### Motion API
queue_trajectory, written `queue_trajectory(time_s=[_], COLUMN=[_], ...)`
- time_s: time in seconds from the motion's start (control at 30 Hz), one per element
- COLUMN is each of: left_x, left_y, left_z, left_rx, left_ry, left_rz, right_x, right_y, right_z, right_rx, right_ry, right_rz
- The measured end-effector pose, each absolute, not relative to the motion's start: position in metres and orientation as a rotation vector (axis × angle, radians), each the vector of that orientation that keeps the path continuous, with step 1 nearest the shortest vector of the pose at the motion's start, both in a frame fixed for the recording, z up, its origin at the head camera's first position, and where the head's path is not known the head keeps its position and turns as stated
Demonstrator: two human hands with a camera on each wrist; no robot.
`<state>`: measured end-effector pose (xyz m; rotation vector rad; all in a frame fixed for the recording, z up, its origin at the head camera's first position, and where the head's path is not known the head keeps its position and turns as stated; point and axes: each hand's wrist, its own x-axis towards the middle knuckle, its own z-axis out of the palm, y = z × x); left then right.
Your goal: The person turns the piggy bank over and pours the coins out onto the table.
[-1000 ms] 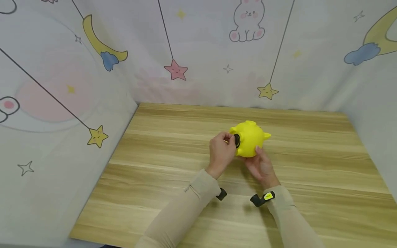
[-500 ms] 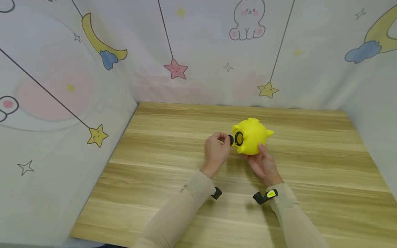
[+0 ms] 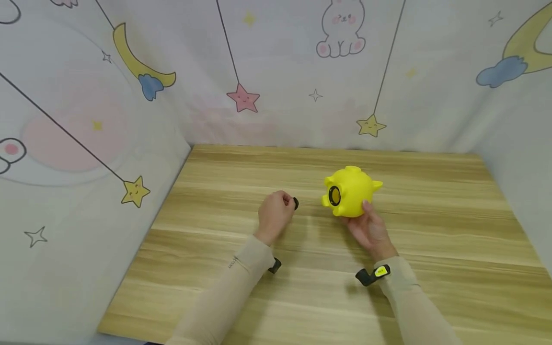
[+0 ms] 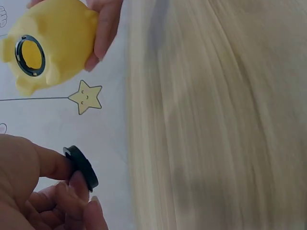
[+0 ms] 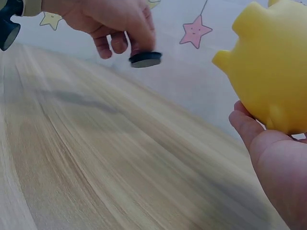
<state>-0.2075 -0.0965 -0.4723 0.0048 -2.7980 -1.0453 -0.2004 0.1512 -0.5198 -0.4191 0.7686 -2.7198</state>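
A round yellow piggy bank is tipped on its side, its round black-rimmed hole facing left. My right hand grips it from below, thumb on the near side, and holds it above the table. To the left, my left hand pinches a round black stopper between thumb and fingers, apart from the bank. The right wrist view shows the pale flat face of the stopper turned down. Through the hole the yellow inside of the bank shows.
The wood-grain table lies under both hands. A white cloth printed with stars, moons and a rabbit hangs behind it and along the sides. Each wrist wears a black camera mount.
My left hand has pulled the black stopper out of the piggy bank's hole and moved left and toward me with it. The bank has shifted slightly right in my right hand.
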Motion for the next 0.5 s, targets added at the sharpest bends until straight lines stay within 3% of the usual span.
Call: queue_trajectory(time_s=[0.5], left_x=[-0.207], left_y=[-0.142], left_z=[-0.495], left_rx=[-0.001], left_ry=[-3.158], left_rz=[-0.448], right_x=[-0.199], right_y=[0.163], right_z=[-0.512], right_rx=[-0.404], right_ry=[1.006], right_rz=[-2.668])
